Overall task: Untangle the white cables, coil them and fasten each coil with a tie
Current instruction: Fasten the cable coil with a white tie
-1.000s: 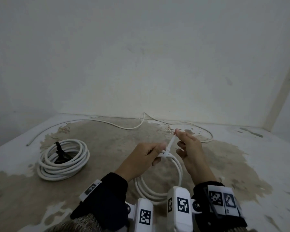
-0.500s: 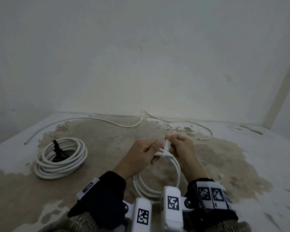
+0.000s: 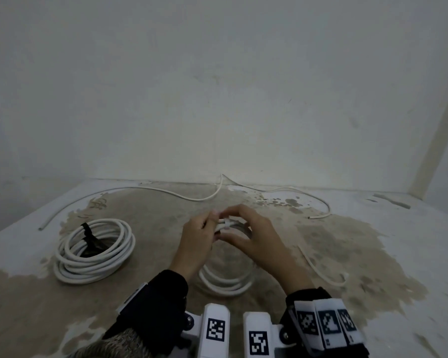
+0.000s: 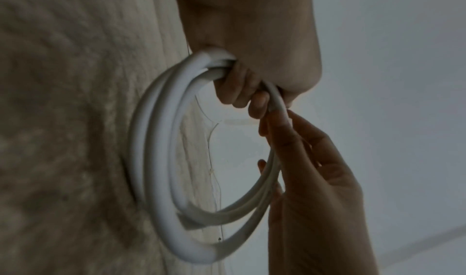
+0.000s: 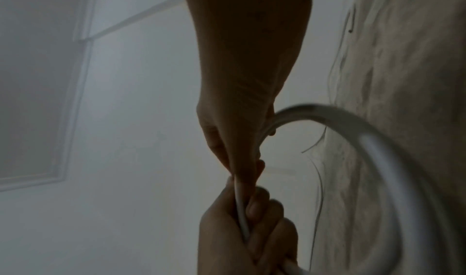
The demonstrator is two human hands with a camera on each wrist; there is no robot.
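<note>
I hold a small white cable coil (image 3: 225,285) upright above the stained floor. My left hand (image 3: 204,228) grips its top strands, fingers curled round them (image 4: 239,76). My right hand (image 3: 241,228) pinches the same strands just to the right, thumb below and fingers above. A white tie (image 3: 226,223) wraps the strands between both hands. In the right wrist view the right hand's fingertips (image 5: 242,171) meet the left hand (image 5: 247,229) on the cable. A larger coil (image 3: 96,251) with a black tie (image 3: 88,233) lies to the left.
A long loose white cable (image 3: 166,193) runs along the back wall, and a second one (image 3: 318,200) curves off to the right. A thin white strip (image 3: 318,267) lies on the floor right of my right hand. Walls close the back and right.
The right hand was pulling the tie's tail upward; it has dropped onto the coil's top beside the left hand. The tail no longer sticks up. The left hand kept its hold.
</note>
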